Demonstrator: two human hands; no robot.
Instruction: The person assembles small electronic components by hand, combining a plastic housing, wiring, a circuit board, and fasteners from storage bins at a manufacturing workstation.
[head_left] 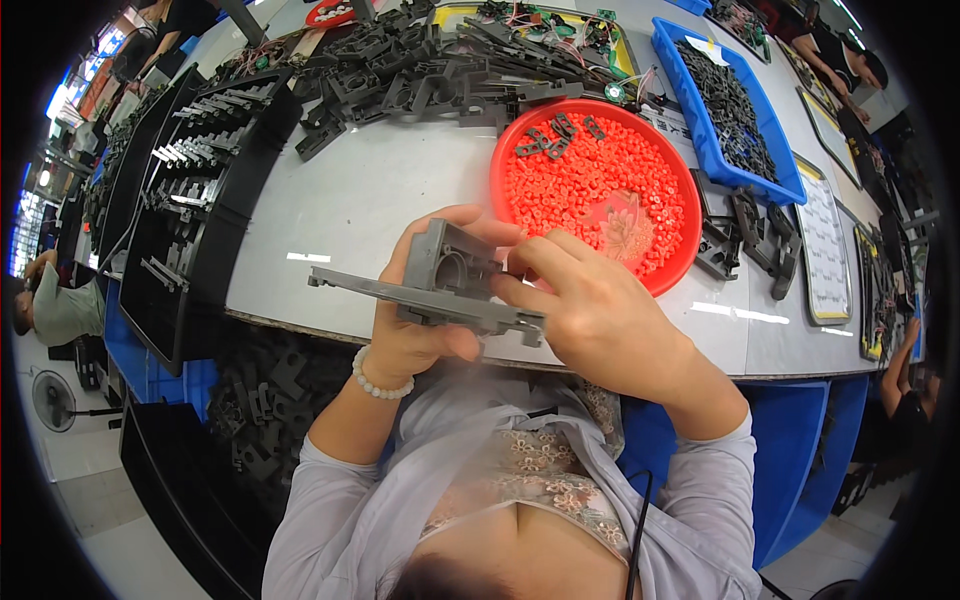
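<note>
My left hand [415,335] grips a long dark grey plastic part [440,285] with a boxy housing on top, held over the table's front edge. My right hand [590,310] rests against the part's right end, with its fingertips pressed at the housing. A white bead bracelet [378,385] circles my left wrist. Just beyond my hands stands a round red tray [520,150] filled with small red pieces, with a few dark clips lying on them.
A heap of dark plastic parts [420,75] covers the far table. A black rack [190,200] stands left, a blue bin [735,110] of black pieces right. Loose black parts [750,245] lie beside the tray. More parts fill a bin [265,400] below. Other people work at the edges.
</note>
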